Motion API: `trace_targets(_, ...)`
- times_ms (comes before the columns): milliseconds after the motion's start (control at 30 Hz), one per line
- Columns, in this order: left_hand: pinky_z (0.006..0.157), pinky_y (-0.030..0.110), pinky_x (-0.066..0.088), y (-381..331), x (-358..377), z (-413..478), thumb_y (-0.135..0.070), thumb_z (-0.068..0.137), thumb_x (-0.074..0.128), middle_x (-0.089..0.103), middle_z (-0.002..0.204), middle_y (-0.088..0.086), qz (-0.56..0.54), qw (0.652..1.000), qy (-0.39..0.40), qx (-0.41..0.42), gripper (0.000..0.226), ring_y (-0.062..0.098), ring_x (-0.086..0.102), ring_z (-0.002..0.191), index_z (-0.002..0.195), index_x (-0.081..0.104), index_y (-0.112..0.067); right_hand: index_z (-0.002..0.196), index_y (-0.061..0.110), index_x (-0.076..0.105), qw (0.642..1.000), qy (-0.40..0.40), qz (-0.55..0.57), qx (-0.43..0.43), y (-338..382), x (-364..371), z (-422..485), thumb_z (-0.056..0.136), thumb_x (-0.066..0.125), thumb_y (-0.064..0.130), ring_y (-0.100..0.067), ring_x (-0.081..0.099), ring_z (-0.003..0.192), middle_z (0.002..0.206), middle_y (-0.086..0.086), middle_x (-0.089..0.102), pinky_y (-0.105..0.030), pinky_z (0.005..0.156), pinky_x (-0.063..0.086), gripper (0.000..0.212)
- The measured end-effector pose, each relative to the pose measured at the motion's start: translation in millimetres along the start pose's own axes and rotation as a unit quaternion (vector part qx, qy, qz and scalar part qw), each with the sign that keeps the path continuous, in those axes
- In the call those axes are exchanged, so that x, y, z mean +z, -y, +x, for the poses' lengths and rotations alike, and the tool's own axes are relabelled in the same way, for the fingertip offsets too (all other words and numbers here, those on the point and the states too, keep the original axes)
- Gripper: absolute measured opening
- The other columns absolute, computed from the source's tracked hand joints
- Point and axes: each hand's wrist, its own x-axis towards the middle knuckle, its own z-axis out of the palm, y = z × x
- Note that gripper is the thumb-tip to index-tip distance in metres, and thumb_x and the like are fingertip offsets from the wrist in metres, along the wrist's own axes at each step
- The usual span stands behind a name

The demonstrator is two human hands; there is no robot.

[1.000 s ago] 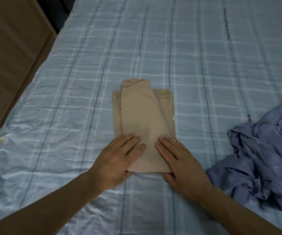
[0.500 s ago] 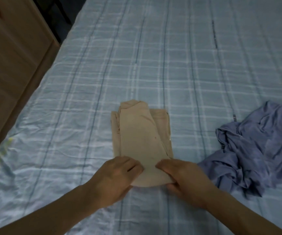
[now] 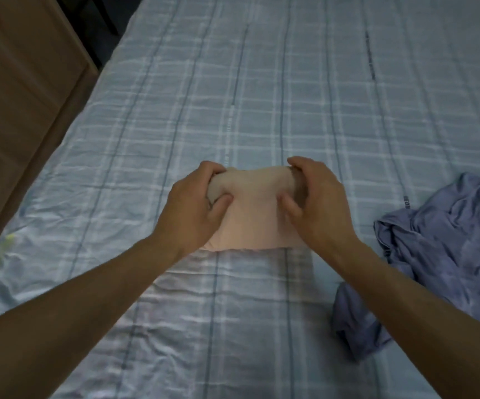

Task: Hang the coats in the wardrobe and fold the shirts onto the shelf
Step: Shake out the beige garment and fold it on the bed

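Your left hand (image 3: 194, 203) and right hand (image 3: 316, 203) reached forward, fingers curled, gripping the folded beige shirt (image 3: 251, 214) by its left and right ends on the bed (image 3: 261, 96); crumpled blue shirt (image 3: 440, 249) lay right.

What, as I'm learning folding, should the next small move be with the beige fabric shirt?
Probably press it flat, then let go: left hand and right hand grip the far edge of the beige fabric shirt, already doubled over on the checked blue bedsheet.
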Motion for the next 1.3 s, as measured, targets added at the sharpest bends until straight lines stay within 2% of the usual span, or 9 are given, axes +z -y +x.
trace_targets(233, 0.084, 0.026, 0.047, 38.2, 20.3, 42.5, -0.024, 0.088, 0.069, 0.063, 0.11, 0.003, -0.022, 0.981, -0.008, -0.192, 0.035, 0.02, 0.06, 0.101, 0.121, 0.057, -0.016, 0.152, 0.012, 0.029, 0.976, 0.149, -0.137, -0.086, -3.2, 48.1, -2.9, 0.099, 0.049, 0.037, -0.03, 0.014, 0.149, 0.161, -0.013, 0.021, -0.044, 0.121, 0.016, 0.062)
trace_targets(367, 0.104, 0.046, 0.039, 26.7, 22.7, 27.9, -0.025, 0.09, 0.062, 0.057, 0.133, 0.009, 0.182, 0.979, -0.089, 0.023, 0.041, 0.03, 0.049, 0.125, 0.128, 0.057, -0.01, 0.156, 0.018, 0.011, 0.968, 0.188, -0.151, -0.068, -10.5, 64.6, -5.6, 0.103, 0.033, 0.042, -0.026, -0.001, 0.151, 0.165, -0.008, 0.004, -0.045, 0.122, 0.009, 0.062)
trace_targets(433, 0.112, 0.046, 0.034, 16.6, 33.2, 17.2, -0.031, 0.096, 0.049, 0.054, 0.141, 0.012, 0.225, 0.962, -0.028, 0.149, 0.045, 0.031, 0.045, 0.135, 0.133, 0.056, -0.007, 0.156, 0.015, 0.0, 0.96, 0.207, -0.174, -0.075, -12.1, 70.5, -12.8, 0.105, 0.022, 0.039, -0.027, -0.01, 0.151, 0.164, -0.009, -0.006, -0.047, 0.121, 0.005, 0.061)
trace_targets(500, 0.12, 0.047, 0.022, 16.3, 45.7, 7.7, -0.043, 0.1, 0.034, 0.038, 0.155, 0.01, 0.267, 0.946, 0.095, 0.158, 0.058, 0.027, 0.027, 0.148, 0.146, 0.045, -0.009, 0.154, 0.009, -0.008, 0.95, 0.232, -0.189, -0.095, -14.9, 73.9, -21.3, 0.105, 0.015, 0.035, -0.027, -0.018, 0.149, 0.163, -0.011, -0.015, -0.045, 0.121, 0.002, 0.06)
trace_targets(600, 0.124, 0.045, 0.006, 43.2, 57.2, 7.6, -0.054, 0.1, 0.019, 0.014, 0.165, 0.002, 0.293, 0.937, 0.146, 0.123, 0.068, 0.02, 0.003, 0.153, 0.156, 0.025, -0.015, 0.153, 0.007, -0.005, 0.951, 0.244, -0.163, -0.099, -27.3, 68.1, -24.0, 0.105, 0.023, 0.038, -0.024, -0.013, 0.15, 0.163, -0.012, -0.009, -0.043, 0.122, 0.004, 0.064)
trace_targets(800, 0.122, 0.052, 0.006, 81.5, 73.3, 11.9, -0.064, 0.097, 0.026, 0.001, 0.166, -0.001, 0.213, 0.964, 0.145, 0.073, 0.076, 0.02, -0.007, 0.153, 0.158, 0.013, -0.021, 0.151, 0.016, -0.015, 0.951, 0.243, -0.161, -0.104, -45.2, 84.6, -18.1, 0.103, 0.027, 0.045, -0.018, -0.017, 0.15, 0.162, -0.004, -0.017, -0.038, 0.121, -0.014, 0.07)
trace_targets(967, 0.121, 0.054, 0.009, 72.9, 60.2, 9.8, -0.07, 0.094, 0.025, -0.004, 0.166, 0.004, 0.245, 0.954, 0.149, 0.085, 0.085, 0.023, -0.011, 0.152, 0.158, 0.007, -0.017, 0.149, 0.016, -0.017, 0.935, 0.277, -0.179, -0.127, -47.5, 69.7, -13.3, 0.095, 0.038, 0.057, -0.019, -0.019, 0.149, 0.162, -0.005, -0.017, -0.042, 0.123, -0.005, 0.088)
trace_targets(1133, 0.121, 0.054, 0.016, 79.0, 41.6, -18.6, -0.069, 0.082, 0.054, 0.004, 0.166, 0.01, 0.284, 0.927, 0.166, 0.178, 0.103, 0.027, 0.001, 0.153, 0.158, 0.012, -0.013, 0.153, 0.004, 0.017, 0.928, 0.236, -0.236, -0.166, -52.1, 54.5, -14.8, 0.078, 0.067, 0.021, -0.03, 0.013, 0.15, 0.161, -0.013, 0.014, -0.049, 0.121, 0.018, 0.092)
trace_targets(1300, 0.12, 0.052, 0.023, 85.3, 31.1, -14.5, -0.049, 0.072, 0.073, 0.02, 0.163, 0.011, 0.312, 0.913, 0.149, 0.217, 0.104, 0.029, 0.019, 0.15, 0.155, 0.024, -0.011, 0.149, 0.002, 0.034, 0.932, 0.126, -0.239, -0.241, -52.3, 67.1, -10.7, 0.09, 0.04, 0.001, -0.032, 0.026, 0.146, 0.156, -0.015, 0.031, -0.049, 0.118, 0.025, 0.059)
